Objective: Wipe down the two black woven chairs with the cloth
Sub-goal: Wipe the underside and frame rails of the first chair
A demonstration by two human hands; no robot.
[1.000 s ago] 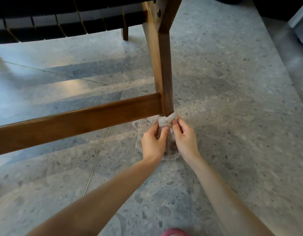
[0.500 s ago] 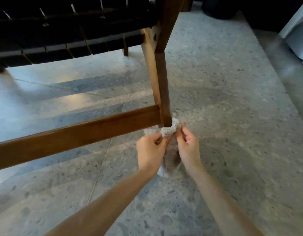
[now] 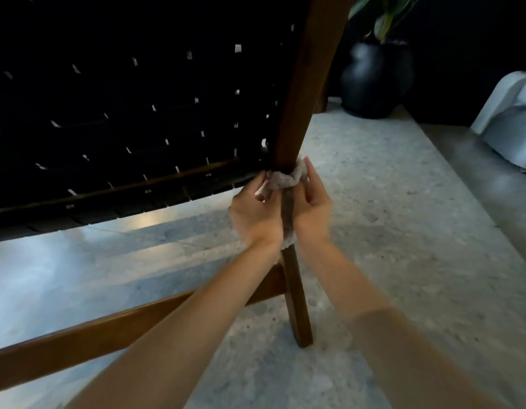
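Note:
A black woven chair [image 3: 131,113] with a brown wooden frame fills the upper left. Its rear wooden leg [image 3: 297,113] rises through the middle of the view down to the floor. A pale grey cloth [image 3: 282,180] is wrapped round this leg about halfway up, level with the seat's lower edge. My left hand [image 3: 255,214] grips the cloth on the leg's left side. My right hand [image 3: 310,205] holds the cloth on the right side, fingers curved round it. The cloth's tail hangs down between my wrists.
A low wooden crossbar [image 3: 108,338] runs from the leg to the lower left over grey speckled floor [image 3: 403,231]. A black vase [image 3: 374,81] with a green plant stands behind at upper right. A white object [image 3: 509,125] sits at the right edge.
Both hands slid the cloth up the leg from its foot near the floor to about mid-height. The view tilted upward, bringing the woven panel and vase into sight.

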